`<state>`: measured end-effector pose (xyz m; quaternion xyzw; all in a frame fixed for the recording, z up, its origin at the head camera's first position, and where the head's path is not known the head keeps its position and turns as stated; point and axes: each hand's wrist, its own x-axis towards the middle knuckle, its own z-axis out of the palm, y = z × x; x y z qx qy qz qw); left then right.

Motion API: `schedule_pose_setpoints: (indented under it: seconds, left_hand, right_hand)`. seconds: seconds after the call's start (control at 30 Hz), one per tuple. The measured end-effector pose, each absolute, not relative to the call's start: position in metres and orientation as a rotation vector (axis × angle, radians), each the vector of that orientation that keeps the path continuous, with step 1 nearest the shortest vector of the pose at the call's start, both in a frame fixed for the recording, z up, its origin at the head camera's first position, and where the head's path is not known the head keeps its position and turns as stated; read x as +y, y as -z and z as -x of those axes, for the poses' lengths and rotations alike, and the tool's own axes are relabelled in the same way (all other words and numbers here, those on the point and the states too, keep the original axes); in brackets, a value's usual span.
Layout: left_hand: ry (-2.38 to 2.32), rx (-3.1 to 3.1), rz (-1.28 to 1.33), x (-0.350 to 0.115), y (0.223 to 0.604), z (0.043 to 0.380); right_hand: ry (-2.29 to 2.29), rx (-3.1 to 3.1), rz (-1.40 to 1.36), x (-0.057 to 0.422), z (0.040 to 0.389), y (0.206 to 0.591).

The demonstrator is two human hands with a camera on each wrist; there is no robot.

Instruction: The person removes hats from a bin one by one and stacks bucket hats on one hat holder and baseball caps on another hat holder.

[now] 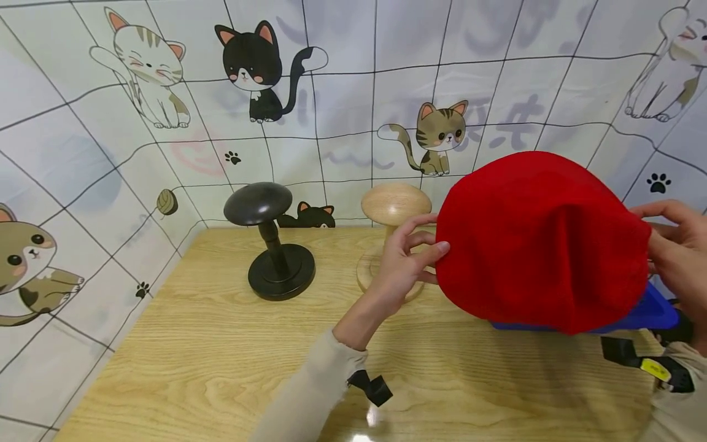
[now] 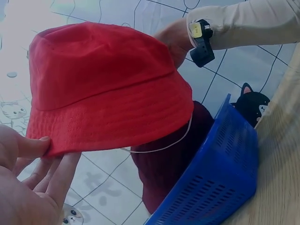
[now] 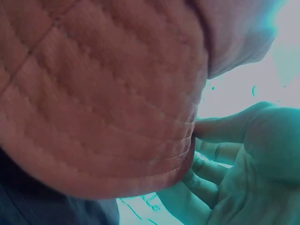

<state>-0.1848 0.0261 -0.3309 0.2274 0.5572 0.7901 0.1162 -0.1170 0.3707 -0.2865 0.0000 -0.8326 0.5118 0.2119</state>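
Note:
A red bucket hat (image 1: 536, 245) is held up in the air by both hands, one at each side of its brim. My left hand (image 1: 402, 261) pinches the brim between thumb and fingers, as the left wrist view also shows. On the opposite side my right hand (image 1: 682, 245) pinches the brim; the stitched brim (image 3: 103, 108) fills much of the right wrist view. A thin pale cord (image 2: 161, 149) hangs below the hat in the left wrist view. Behind the hat is a blue plastic basket (image 1: 660, 310), mostly hidden in the head view.
A black hat stand (image 1: 258, 205) with a round top stands bare at the left of the wooden table (image 1: 221, 368). Beside my left hand is a light wooden stand (image 1: 394, 202), its post partly covered. Dark maroon cloth (image 2: 164, 164) sticks out of the basket.

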Motion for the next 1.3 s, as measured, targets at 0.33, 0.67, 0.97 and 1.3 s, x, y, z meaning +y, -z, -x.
schedule_pose_setpoints:
  seconds: [0.33,0.67,0.97,1.3]
  left_hand:
    - [-2.326,1.690,-0.698,-0.012,0.329,0.183]
    - [-2.390,1.762,-0.594,-0.051,0.330,0.192]
    - [-2.510,1.703,-0.494,-0.064,0.325,0.208]
    - [-2.627,1.584,-0.387,-0.070,0.328,0.228]
  right_hand:
    - [-1.412,-2.518,0.052,0.335,0.120,0.276]
    - [-2.000,-2.045,-0.368,0.303,0.131,0.280]
    - [-1.960,-1.776,-0.219,0.263,0.144,0.273]
    - [-2.007,-1.882,-0.414,0.245,0.163,0.280]
